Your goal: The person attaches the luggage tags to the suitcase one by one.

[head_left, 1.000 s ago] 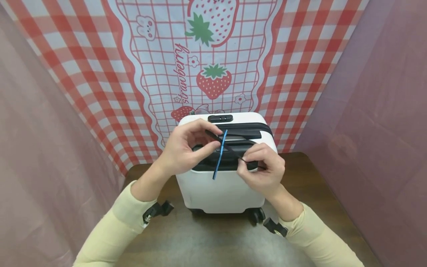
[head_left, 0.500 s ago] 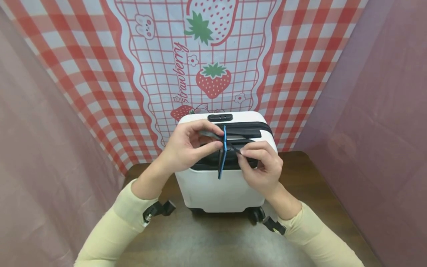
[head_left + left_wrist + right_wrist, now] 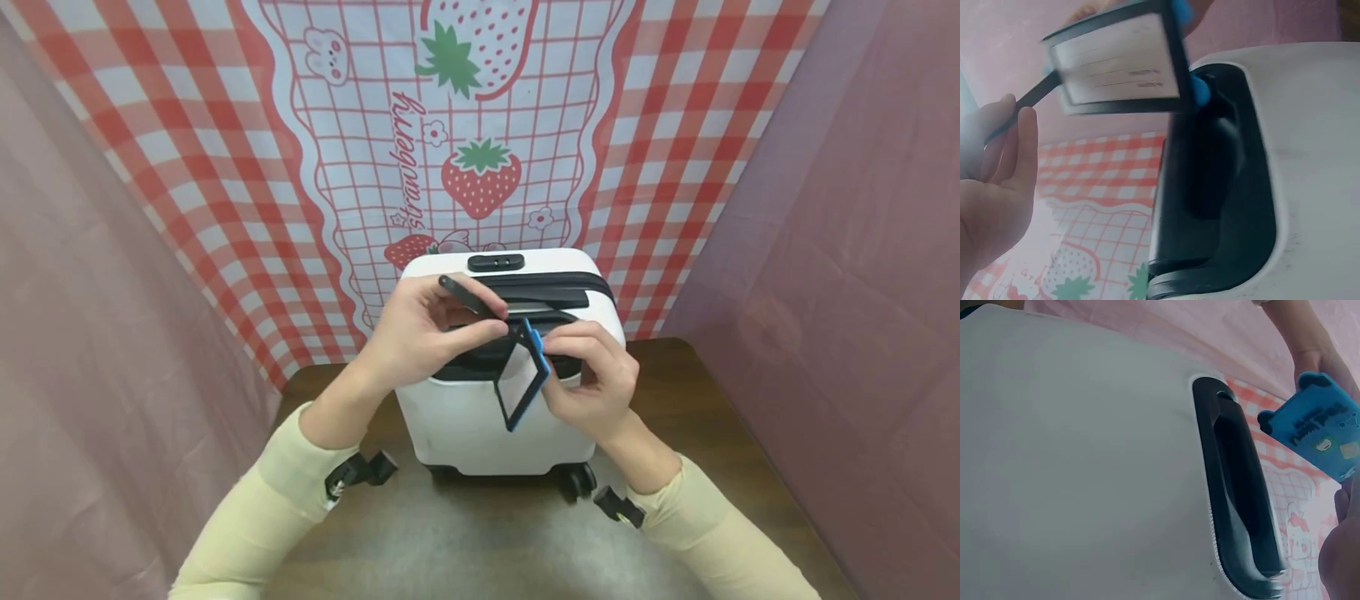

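Observation:
A luggage tag (image 3: 522, 383) hangs between my hands above the suitcase, blue on one side. Its other side, a black frame round a lined white card, faces the left wrist view. My left hand (image 3: 420, 333) pinches the tag's black strap (image 3: 461, 293) between thumb and fingers, a free end sticking out up and to the left. With thumb and fingertips, my right hand (image 3: 592, 371) holds the tag by its blue edge. The blue face of the tag (image 3: 1319, 428) shows in the right wrist view. Behind it is the suitcase's black handle (image 3: 1229, 469).
The white suitcase (image 3: 495, 429) stands upright on a dark wooden table (image 3: 487, 542). A combination lock (image 3: 496, 263) sits near its far top edge. A checked strawberry cloth (image 3: 480, 117) hangs behind, and pinkish curtains flank both sides.
The tag has turned from edge-on to show its white card and has shifted right and down. My right fingers have gone from the strap to the tag's edge; the strap end now juts up-left.

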`<action>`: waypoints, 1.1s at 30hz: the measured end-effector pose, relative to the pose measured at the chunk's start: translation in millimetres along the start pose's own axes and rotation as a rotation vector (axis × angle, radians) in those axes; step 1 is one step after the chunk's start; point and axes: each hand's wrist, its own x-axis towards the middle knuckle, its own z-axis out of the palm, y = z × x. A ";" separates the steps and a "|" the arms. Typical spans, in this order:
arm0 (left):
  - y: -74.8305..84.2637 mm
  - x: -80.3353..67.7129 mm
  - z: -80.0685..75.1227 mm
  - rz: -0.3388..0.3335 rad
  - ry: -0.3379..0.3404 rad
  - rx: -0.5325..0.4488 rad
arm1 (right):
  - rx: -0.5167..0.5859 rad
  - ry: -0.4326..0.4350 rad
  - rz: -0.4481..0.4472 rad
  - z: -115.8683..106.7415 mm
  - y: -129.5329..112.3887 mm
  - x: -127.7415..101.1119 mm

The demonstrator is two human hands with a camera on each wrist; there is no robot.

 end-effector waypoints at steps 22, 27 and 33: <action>-26.7 -14.0 -49.4 -0.087 0.185 0.275 | -0.098 0.115 0.070 -30.7 4.5 12.9; -38.4 -18.5 -60.6 -0.182 0.224 0.448 | -0.134 0.092 0.087 -39.4 6.4 14.8; -58.8 -23.1 -70.7 -0.268 0.234 0.547 | -0.186 0.079 0.103 -48.8 8.1 16.9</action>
